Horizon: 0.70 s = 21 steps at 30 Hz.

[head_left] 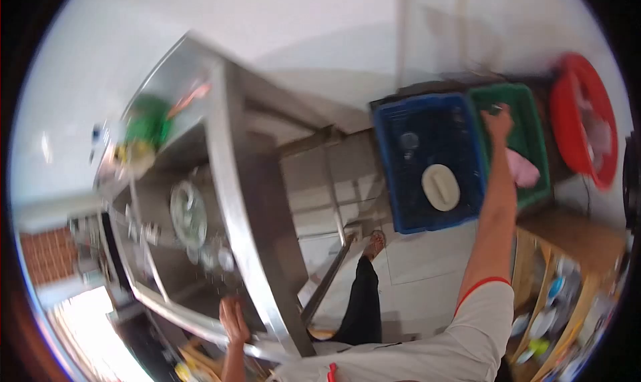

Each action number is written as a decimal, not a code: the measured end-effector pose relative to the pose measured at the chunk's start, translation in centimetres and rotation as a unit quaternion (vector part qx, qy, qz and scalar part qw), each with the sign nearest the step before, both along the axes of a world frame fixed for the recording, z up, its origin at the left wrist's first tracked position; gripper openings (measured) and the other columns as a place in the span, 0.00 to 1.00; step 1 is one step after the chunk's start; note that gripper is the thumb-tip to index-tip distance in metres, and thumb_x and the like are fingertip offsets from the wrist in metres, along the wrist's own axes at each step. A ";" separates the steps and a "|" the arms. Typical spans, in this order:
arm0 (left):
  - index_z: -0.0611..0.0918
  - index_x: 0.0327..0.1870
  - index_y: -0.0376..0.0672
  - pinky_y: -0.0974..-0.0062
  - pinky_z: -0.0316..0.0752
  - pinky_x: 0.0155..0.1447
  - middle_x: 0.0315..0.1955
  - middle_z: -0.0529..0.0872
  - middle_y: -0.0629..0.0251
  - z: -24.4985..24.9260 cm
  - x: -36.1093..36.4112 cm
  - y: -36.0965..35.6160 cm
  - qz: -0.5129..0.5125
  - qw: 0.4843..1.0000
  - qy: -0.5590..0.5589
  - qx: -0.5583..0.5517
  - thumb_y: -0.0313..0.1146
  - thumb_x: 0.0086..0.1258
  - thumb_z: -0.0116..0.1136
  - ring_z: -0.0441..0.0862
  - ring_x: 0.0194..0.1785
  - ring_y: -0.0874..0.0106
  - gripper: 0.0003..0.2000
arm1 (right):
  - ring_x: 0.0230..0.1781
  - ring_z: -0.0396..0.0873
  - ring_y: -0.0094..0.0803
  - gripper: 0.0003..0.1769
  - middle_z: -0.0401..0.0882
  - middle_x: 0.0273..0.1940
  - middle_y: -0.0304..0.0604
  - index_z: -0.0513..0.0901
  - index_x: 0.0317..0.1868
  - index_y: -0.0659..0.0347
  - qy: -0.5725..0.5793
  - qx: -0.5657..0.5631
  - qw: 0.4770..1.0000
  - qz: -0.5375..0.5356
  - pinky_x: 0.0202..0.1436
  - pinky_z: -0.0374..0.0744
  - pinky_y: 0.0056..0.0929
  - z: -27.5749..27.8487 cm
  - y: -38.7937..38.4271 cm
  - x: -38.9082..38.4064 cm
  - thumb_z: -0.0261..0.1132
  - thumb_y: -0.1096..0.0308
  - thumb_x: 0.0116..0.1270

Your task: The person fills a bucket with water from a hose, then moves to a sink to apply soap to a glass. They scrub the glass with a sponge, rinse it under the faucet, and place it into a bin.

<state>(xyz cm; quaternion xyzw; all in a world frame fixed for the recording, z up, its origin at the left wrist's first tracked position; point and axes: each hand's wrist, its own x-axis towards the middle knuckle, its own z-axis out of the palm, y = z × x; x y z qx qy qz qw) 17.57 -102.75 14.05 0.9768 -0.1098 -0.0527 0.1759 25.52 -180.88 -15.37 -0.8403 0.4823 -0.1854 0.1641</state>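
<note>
My right hand [499,120] reaches over the green crate [532,128], fingers closed around a small dark, shiny object [495,108] that I cannot make out. A pink cloth or bag [522,168] lies in the same crate, below my wrist. At the steel sink unit [230,155], my left hand [234,320] rests by the near rim with its fingers stretched out and nothing in them. Inside the basin are a clear glass bowl or plate [189,214] and several small glasses [217,256].
A blue crate [387,175] with a pale oval lid-like item [441,188] stands left of the green one. The red basin [567,115] is at the far right, above a wooden shelf [567,238] of dishes. A green mesh item [148,120] sits on the sink ledge.
</note>
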 end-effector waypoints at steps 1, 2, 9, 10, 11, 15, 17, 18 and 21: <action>0.74 0.39 0.33 0.58 0.67 0.40 0.31 0.76 0.49 0.4 0.1 -0.2 0.019 1.000 0.017 0.000 0.28 0.69 0.43 0.73 0.35 0.50 0.08 | 0.49 0.79 0.50 0.40 0.81 0.45 0.54 0.75 0.55 0.59 0.022 0.020 0.999 0.030 0.53 0.75 0.41 1.3 -0.2 0.3 0.74 0.45 0.43; 0.74 0.39 0.33 0.57 0.68 0.41 0.32 0.76 0.49 0.8 0.2 -0.4 0.038 0.999 0.033 0.000 0.28 0.68 0.43 0.73 0.36 0.49 0.08 | 0.55 0.76 0.49 0.45 0.77 0.53 0.54 0.71 0.60 0.60 0.094 0.019 0.993 0.069 0.57 0.73 0.41 1.0 -1.5 0.8 0.73 0.44 0.44; 0.73 0.38 0.35 0.58 0.68 0.44 0.30 0.75 0.52 0.2 0.2 1.4 0.057 0.997 0.054 -0.020 0.29 0.71 0.45 0.73 0.39 0.49 0.07 | 0.58 0.69 0.59 0.60 0.68 0.58 0.64 0.54 0.66 0.75 0.063 -0.142 0.980 0.124 0.59 0.70 0.48 -8.3 -8.8 1.4 0.68 0.32 0.49; 0.73 0.38 0.35 0.57 0.68 0.44 0.30 0.75 0.51 -0.2 0.1 2.0 0.047 0.997 0.053 -0.014 0.29 0.71 0.44 0.73 0.39 0.49 0.07 | 0.57 0.70 0.58 0.59 0.68 0.57 0.64 0.55 0.65 0.74 0.079 -0.186 0.977 0.073 0.59 0.71 0.48 -5.7 -5.9 1.6 0.68 0.33 0.50; 0.73 0.37 0.35 0.57 0.68 0.44 0.30 0.75 0.51 0.0 0.0 2.4 0.036 0.998 0.058 -0.006 0.29 0.71 0.44 0.73 0.39 0.49 0.07 | 0.57 0.71 0.57 0.57 0.69 0.57 0.63 0.57 0.65 0.73 0.095 -0.225 0.970 0.019 0.58 0.71 0.48 -1.1 -1.4 2.0 0.68 0.34 0.50; 0.75 0.31 0.35 0.56 0.68 0.42 0.26 0.75 0.51 -0.4 -0.5 2.5 0.003 1.000 0.012 -0.024 0.33 0.73 0.45 0.73 0.37 0.50 0.12 | 0.53 0.73 0.54 0.50 0.70 0.55 0.60 0.65 0.63 0.66 -0.088 -0.346 0.928 0.111 0.55 0.73 0.47 4.5 3.4 3.0 0.69 0.37 0.51; 0.75 0.28 0.36 0.57 0.68 0.42 0.24 0.75 0.51 0.4 -0.2 2.4 0.032 0.997 0.056 -0.047 0.36 0.73 0.45 0.73 0.36 0.51 0.15 | 0.47 0.77 0.48 0.37 0.73 0.53 0.57 0.72 0.58 0.62 -0.149 -0.331 0.916 0.170 0.48 0.76 0.41 7.1 7.6 4.4 0.69 0.45 0.55; 0.76 0.24 0.35 0.57 0.68 0.41 0.22 0.75 0.51 0.5 -0.3 2.5 0.037 0.996 0.069 -0.048 0.39 0.74 0.45 0.74 0.35 0.52 0.19 | 0.47 0.77 0.46 0.35 0.73 0.53 0.56 0.72 0.57 0.64 -0.183 -0.277 0.922 0.199 0.47 0.76 0.38 9.7 11.1 5.1 0.69 0.48 0.57; 0.75 0.23 0.35 0.58 0.68 0.40 0.22 0.74 0.51 1.2 -0.3 3.0 0.074 0.985 0.111 -0.108 0.41 0.75 0.42 0.73 0.33 0.51 0.21 | 0.34 0.78 0.36 0.22 0.79 0.45 0.50 0.77 0.53 0.62 -0.206 -0.163 0.935 0.240 0.37 0.76 0.30 18.2 22.0 6.9 0.64 0.57 0.64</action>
